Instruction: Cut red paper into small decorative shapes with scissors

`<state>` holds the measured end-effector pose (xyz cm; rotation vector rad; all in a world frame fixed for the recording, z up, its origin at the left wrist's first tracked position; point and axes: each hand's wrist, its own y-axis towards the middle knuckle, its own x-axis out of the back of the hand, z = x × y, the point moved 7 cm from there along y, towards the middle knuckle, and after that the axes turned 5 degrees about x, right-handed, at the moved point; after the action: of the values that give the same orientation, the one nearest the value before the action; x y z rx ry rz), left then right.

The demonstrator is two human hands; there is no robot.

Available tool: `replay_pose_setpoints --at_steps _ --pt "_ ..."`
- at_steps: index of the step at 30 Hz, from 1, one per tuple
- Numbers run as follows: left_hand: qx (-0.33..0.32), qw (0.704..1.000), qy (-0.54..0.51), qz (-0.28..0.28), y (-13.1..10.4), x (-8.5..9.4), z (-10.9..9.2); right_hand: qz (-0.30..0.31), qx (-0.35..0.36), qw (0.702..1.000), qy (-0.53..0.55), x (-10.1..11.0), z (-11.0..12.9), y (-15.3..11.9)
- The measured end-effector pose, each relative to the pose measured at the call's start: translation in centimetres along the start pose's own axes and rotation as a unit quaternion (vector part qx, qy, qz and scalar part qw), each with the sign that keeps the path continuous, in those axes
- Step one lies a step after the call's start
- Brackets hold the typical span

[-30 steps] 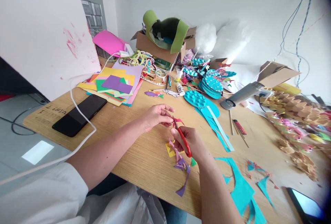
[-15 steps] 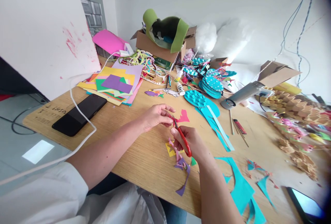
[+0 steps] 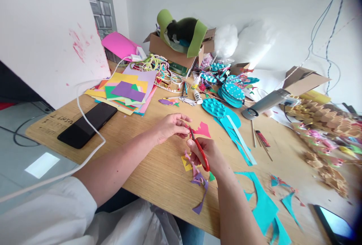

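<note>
My right hand [image 3: 207, 154] is closed round the red-handled scissors [image 3: 201, 153], whose blades point up and left. My left hand [image 3: 175, 126] pinches a small pinkish-red piece of paper at the blade tips. The pinkish-red sheet [image 3: 203, 129] spreads out just beyond the blades. How far the blades are parted is hard to make out. Beneath and beside my right hand lie a yellow scrap [image 3: 186, 163] and curled purple scraps [image 3: 202, 188].
A black phone [image 3: 87, 125] and coloured sheets [image 3: 127, 91] lie at the left, with a white cable crossing the phone. Turquoise offcuts [image 3: 264, 207], a metal tube [image 3: 266, 103] and a second phone [image 3: 333, 224] are on the right. A cardboard box [image 3: 169, 51] stands at the back.
The pinkish-red sheet beyond the blades has turned and shifted slightly to the right. Both hands stay in almost the same place.
</note>
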<state>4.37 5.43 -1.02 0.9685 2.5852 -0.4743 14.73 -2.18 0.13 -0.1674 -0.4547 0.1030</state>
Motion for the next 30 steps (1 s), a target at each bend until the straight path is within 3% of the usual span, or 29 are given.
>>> replay_pose_setpoints --at_steps 8,18,30 --pt "0.003 1.0 -0.024 -0.011 0.01 -0.08 0.04 -0.02 -0.013 1.0 0.008 0.2 -0.14 0.0" --pt "-0.004 1.0 0.005 -0.015 -0.1 -0.14 -0.25 0.008 0.023 1.0 -0.002 0.08 0.31 0.0" --pt "0.016 1.0 -0.014 0.005 -0.15 -0.26 -0.05 -0.007 0.0 0.999 0.035 0.02 0.06 0.08"
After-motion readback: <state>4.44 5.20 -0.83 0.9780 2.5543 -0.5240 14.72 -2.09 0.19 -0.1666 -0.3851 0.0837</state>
